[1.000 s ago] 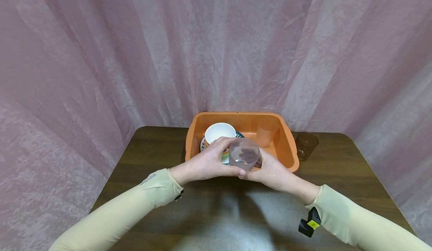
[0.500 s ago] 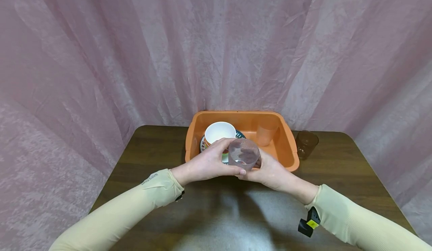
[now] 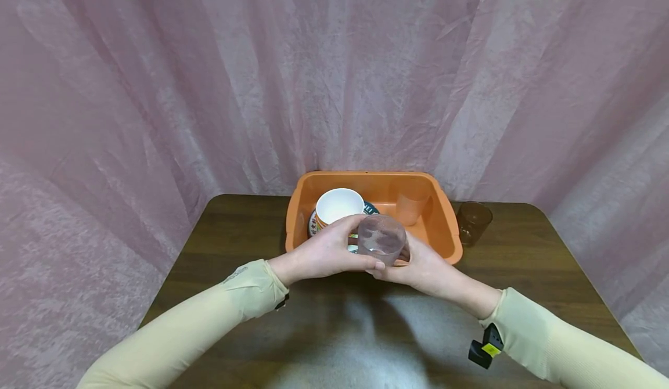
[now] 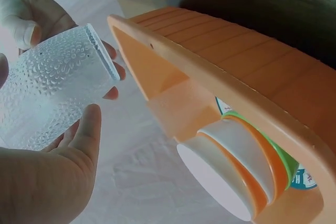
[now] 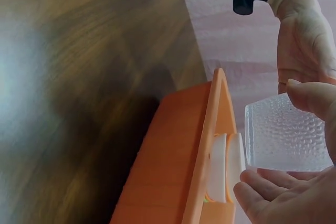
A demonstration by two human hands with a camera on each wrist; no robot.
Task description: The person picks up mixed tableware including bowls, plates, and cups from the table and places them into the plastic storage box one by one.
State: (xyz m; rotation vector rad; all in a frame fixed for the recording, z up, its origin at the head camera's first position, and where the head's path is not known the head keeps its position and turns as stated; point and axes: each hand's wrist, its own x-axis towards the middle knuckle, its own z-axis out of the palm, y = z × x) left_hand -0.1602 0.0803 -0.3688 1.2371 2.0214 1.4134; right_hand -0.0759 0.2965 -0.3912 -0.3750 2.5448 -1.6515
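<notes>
A clear tumbler with a pebbled surface (image 3: pixel 381 239) is held between both hands above the front rim of an orange plastic basin (image 3: pixel 368 178). My left hand (image 3: pixel 329 251) grips its left side, thumb in front. On the other side my right hand (image 3: pixel 425 267) grips it too, its thumb meeting the left thumb. In the left wrist view the tumbler (image 4: pixel 58 80) is tilted on its side, clear of the basin. A stack of white bowls with orange and green bands (image 3: pixel 340 204) sits in the basin's left part, on a patterned plate (image 3: pixel 370 208).
A second clear tumbler (image 3: pixel 411 208) stands in the basin's right part. Right of the basin, a brown see-through glass (image 3: pixel 474 222) stands on the dark wooden table (image 3: pixel 245 220). A pink curtain (image 3: pixel 334 75) hangs behind the table.
The tumbler and both hands have shifted very slightly to the right. Both hands keep their grip on it, and the basin's contents look the same.
</notes>
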